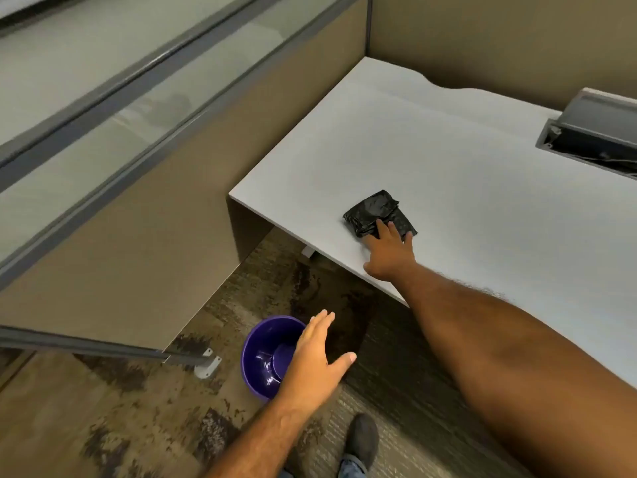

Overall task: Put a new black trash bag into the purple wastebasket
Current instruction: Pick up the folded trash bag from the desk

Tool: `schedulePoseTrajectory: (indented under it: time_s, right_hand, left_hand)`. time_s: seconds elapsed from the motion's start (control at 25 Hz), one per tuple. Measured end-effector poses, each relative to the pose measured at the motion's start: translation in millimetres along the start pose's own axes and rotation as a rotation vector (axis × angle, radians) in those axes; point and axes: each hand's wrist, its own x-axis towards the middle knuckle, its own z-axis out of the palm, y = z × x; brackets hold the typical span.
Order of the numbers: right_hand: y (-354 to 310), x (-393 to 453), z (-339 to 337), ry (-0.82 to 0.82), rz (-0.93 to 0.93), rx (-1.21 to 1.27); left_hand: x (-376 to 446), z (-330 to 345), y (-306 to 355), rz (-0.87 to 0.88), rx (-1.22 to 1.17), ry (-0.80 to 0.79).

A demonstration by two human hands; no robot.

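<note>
A folded black trash bag (375, 210) lies on the grey desk (448, 160) near its front edge. My right hand (389, 251) reaches over the desk edge, and its fingertips rest on the near side of the bag; the fingers are spread and not closed around it. The purple wastebasket (263, 353) stands on the carpet below the desk, empty and with no liner. My left hand (315, 355) hovers flat and open over the wastebasket's right rim and hides part of it.
A tan cubicle partition (138, 236) with a glass top runs along the left. A metal partition foot (206, 363) stands left of the wastebasket. A cable box (596, 129) sits in the desk at far right. My shoe (362, 439) is on the carpet below.
</note>
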Motion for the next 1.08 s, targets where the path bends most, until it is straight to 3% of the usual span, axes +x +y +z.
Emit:
schedulePoseTrajectory:
  time_s: [0.24,0.36,0.48,0.64,0.72,0.96,1.08]
  right_hand:
    - [0.1,11.9,1.6,-0.036,-0.053,0.03]
    - [8.8,12.2,5.3,0.197,-0.069,0.237]
    - [16.9,6.4,3.8,0.466,0.02,0.632]
    - [23.6,-1.9,-24.2,0.707,0.175,1.035]
    - [26.4,-12.9,-42.0,0.817,0.121,1.135]
    - [26.3,-75.7,-96.4,1.085,-0.162,1.013]
    - [21.6,-111.5,-120.2,1.09,-0.28,0.971]
  left_hand:
    - [18.2,-4.9,7.9,-0.059,-0.027,0.023]
    - [26.0,-7.6,18.2,-0.047,-0.017,0.029]
    - [33.9,-10.4,25.3,-0.043,-0.052,0.039]
    - [42.4,-14.2,34.4,-0.048,-0.12,0.049]
    - [47.7,-16.7,40.0,-0.039,-0.151,0.068]
    - [58.8,-28.2,80.4,0.066,-0.26,0.16]
    - [54.5,-27.3,111.0,0.214,-0.151,0.249]
